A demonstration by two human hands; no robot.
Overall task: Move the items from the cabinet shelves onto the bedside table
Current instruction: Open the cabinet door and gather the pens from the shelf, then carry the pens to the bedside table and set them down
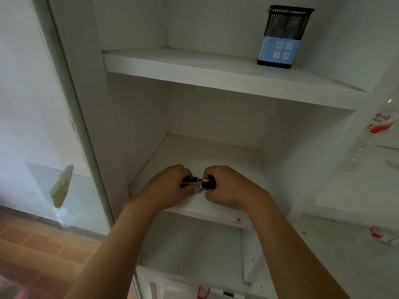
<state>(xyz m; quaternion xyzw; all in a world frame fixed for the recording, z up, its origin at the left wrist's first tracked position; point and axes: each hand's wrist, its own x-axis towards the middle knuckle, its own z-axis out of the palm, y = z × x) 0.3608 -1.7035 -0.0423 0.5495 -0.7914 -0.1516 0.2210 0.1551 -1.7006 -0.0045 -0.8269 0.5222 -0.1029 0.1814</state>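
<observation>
Both my hands reach into the middle shelf [216, 156] of a white cabinet. My left hand [170, 186] and my right hand [228, 188] curl around the two ends of a small bundle of black pens [199, 182], which lies across the shelf near its front edge. Most of the bundle is hidden under my fingers. On the upper shelf [194, 65], at the right, stands a black mesh pen holder [282, 35] with a blue label.
A clear plastic bottle [375, 134] with a red label stands in the neighbouring compartment at the right. A lower shelf [190, 244] sits below my arms. The wall and a tiled floor [43, 244] lie to the left.
</observation>
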